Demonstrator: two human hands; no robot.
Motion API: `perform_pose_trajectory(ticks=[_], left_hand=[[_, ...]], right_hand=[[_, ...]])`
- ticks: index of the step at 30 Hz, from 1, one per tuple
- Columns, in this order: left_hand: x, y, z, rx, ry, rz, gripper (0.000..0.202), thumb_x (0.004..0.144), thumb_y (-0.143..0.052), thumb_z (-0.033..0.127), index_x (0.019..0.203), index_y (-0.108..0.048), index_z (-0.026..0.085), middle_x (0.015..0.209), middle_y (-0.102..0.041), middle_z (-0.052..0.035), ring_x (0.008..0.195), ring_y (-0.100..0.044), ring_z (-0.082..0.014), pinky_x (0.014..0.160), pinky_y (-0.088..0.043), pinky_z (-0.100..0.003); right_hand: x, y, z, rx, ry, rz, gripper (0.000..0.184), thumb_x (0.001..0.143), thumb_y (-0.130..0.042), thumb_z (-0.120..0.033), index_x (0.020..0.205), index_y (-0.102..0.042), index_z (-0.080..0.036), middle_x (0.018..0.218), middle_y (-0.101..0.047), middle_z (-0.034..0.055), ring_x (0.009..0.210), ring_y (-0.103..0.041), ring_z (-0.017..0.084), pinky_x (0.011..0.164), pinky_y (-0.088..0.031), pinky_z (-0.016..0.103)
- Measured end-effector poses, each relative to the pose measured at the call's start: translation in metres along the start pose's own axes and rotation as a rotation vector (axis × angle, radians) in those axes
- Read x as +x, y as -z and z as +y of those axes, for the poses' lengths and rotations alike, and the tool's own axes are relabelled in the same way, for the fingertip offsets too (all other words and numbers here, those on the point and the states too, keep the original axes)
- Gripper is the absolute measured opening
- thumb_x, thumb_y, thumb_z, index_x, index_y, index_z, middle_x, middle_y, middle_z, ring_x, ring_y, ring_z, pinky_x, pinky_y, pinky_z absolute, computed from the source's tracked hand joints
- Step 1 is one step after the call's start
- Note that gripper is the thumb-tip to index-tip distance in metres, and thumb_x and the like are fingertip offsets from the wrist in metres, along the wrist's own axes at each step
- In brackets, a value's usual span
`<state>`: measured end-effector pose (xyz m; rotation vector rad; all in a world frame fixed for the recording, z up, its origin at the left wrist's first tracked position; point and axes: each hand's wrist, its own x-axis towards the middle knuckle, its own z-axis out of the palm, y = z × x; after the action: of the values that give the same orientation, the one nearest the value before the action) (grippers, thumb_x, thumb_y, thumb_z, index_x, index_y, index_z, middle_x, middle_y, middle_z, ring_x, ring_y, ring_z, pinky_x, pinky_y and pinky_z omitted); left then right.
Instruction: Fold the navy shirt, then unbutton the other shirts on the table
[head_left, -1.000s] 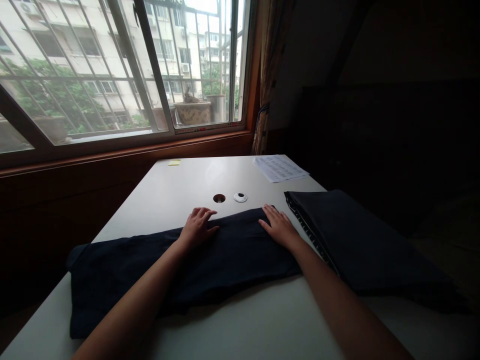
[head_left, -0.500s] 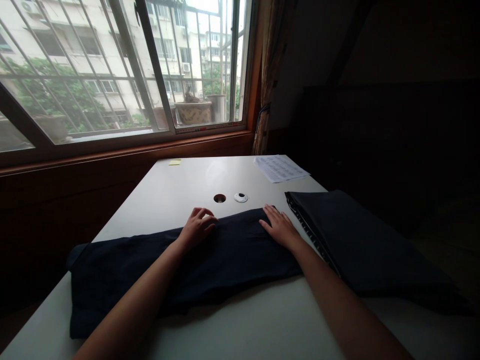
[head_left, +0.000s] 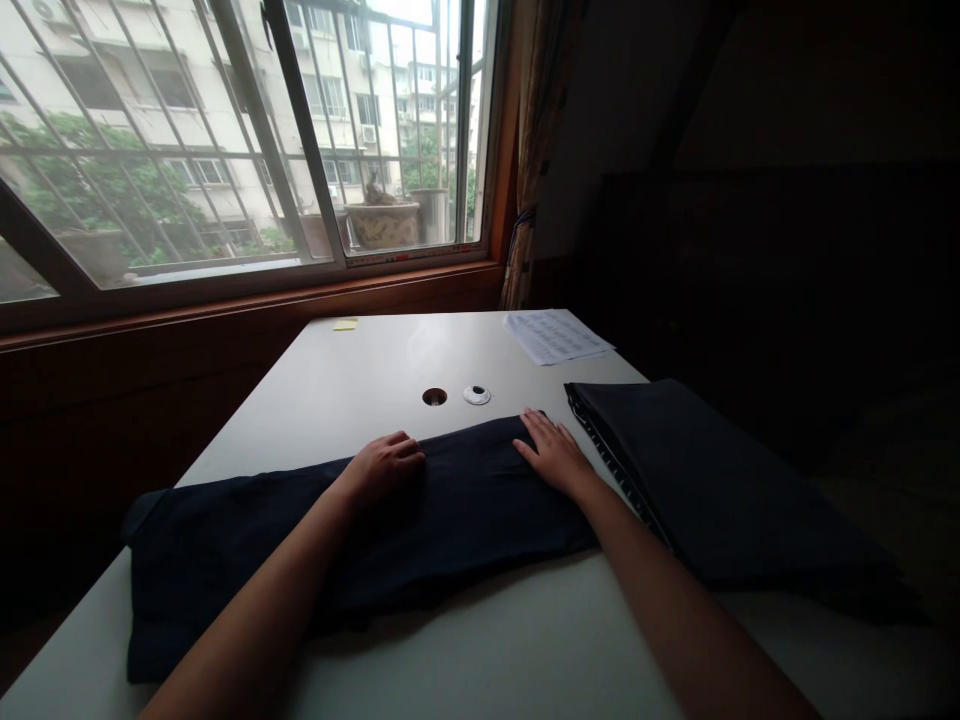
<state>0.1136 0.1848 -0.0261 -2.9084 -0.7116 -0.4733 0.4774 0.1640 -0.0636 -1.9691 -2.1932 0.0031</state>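
A long folded pair of navy trousers [head_left: 465, 520] lies across the table in front of me. My left hand [head_left: 386, 465] rests on the cloth near its far edge, fingers curled down and together on the fabric; the thumb is hidden. Flat on the right end of the trousers lies my right hand [head_left: 553, 450], its fingers stretched out and the thumb apart. Just to the right of that hand is a second folded dark cloth [head_left: 720, 490], with a row of pale marks along its left edge.
The white table [head_left: 367, 375] has a round hole [head_left: 434, 397] with a white ring-shaped cover [head_left: 477, 395] beside it. Printed papers [head_left: 559, 337] and a yellow sticky note [head_left: 345, 324] lie at the back. Behind stand a barred window [head_left: 390, 130] and a tied curtain [head_left: 523, 230].
My left hand has shifted slightly left and down, and its raised, parted fingers have closed down onto the cloth. The right hand stays flat in place. The view has shifted slightly.
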Motion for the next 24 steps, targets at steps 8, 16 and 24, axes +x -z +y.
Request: perform_pose_trajectory(ticks=[8,16,24], left_hand=[[-0.0039,-0.0034,-0.0014,-0.064,0.096,0.065,0.023,0.099,-0.045,0.018,0.109,-0.065,0.021,0.103,-0.069,-0.0085,0.098,-0.063,-0.0208,0.085,-0.058,-0.037],[-0.0046,0.0006,-0.0022,-0.099,0.037,0.034,0.027,0.098,-0.05,0.019,0.116,-0.069,0.027,0.11,-0.07,-0.0061,0.102,-0.063,-0.0205,0.085,-0.057,-0.034],[-0.0045,0.0015,0.0001,-0.118,0.08,0.051,0.015,0.097,-0.052,0.022,0.103,-0.066,0.023,0.105,-0.069,-0.0059,0.101,-0.062,-0.0202,0.085,-0.056,-0.034]], right_hand=[[-0.0005,0.0026,-0.0008,0.013,0.0,-0.013,0.062,0.101,-0.031,-0.051,0.155,-0.034,-0.021,0.163,-0.029,0.0058,0.151,-0.025,0.024,0.122,-0.022,0.05],[0.0001,0.0002,0.0005,0.02,0.004,-0.003,0.061,0.101,-0.031,-0.051,0.155,-0.034,-0.022,0.163,-0.029,0.0064,0.151,-0.025,0.024,0.122,-0.021,0.05],[-0.0003,0.0016,-0.0003,0.02,0.001,-0.004,0.061,0.101,-0.031,-0.051,0.154,-0.035,-0.02,0.163,-0.029,0.0065,0.151,-0.025,0.023,0.122,-0.021,0.05]])
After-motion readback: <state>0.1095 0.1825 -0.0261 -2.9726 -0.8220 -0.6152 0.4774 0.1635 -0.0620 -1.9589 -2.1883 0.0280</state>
